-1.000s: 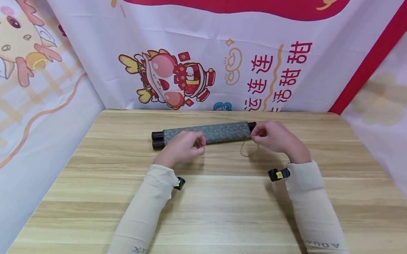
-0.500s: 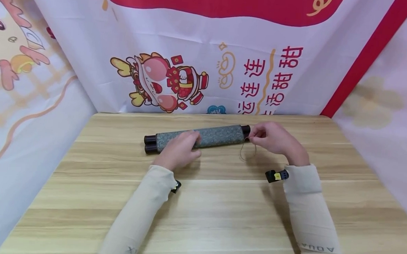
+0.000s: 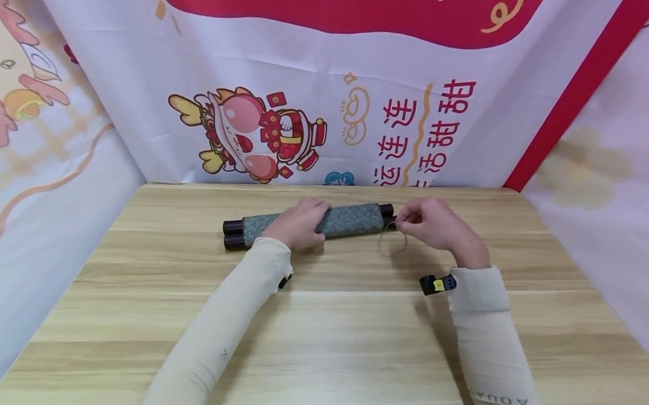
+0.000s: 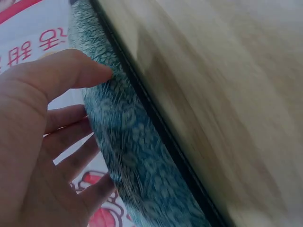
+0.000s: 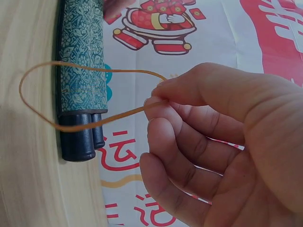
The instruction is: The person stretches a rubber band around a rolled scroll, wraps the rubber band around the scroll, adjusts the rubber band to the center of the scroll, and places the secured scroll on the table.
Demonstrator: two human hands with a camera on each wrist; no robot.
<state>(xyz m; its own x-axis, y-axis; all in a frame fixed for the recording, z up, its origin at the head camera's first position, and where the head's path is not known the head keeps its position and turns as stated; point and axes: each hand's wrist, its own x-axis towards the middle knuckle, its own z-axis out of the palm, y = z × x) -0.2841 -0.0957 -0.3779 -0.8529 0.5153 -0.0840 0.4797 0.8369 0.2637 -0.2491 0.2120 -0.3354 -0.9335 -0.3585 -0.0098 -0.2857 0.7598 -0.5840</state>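
Note:
A rolled hanging scroll, wrapped in teal floral brocade, lies on the table with paired dark roller ends sticking out on both sides. My left hand reaches over its middle and grips it. In the left wrist view the thumb presses the brocade while the other fingers sit along the opposite edge. My right hand, beside the scroll's right end, pinches a thin tan rubber band between thumb and index finger. The band hangs as a slack loop, overlapping the roller ends in the right wrist view.
The wooden table carries the scroll near its back edge. Behind rises a printed cloth backdrop with a red cartoon figure and lettering. More printed cloth stands at the left side.
My left hand has come down onto the scroll and now grips it; before, it hovered at the near edge. The right hand keeps pinching the band at the right end. The view has shifted slightly.

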